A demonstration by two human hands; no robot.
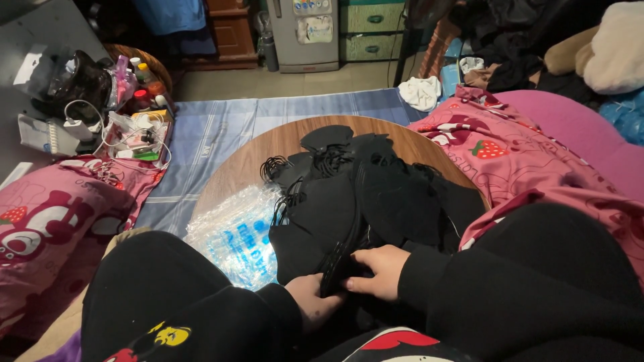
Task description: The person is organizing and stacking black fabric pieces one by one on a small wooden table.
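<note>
Two hands, left hand (314, 302) and right hand (377, 271), are clamped on a black mask stack (339, 258) at lower centre; many loose black masks (376, 181) remain heaped on the round table (235, 171).

Head camera, looking steeply down, close over round table (268, 144).

A round wooden counter (255, 157) sits low over a blue striped sheet (221, 127). On it, a heap of flat black fabric pieces (376, 194) with thin loops covers the middle, and a clear plastic bag (231, 231) lies at its near-left edge.
</note>
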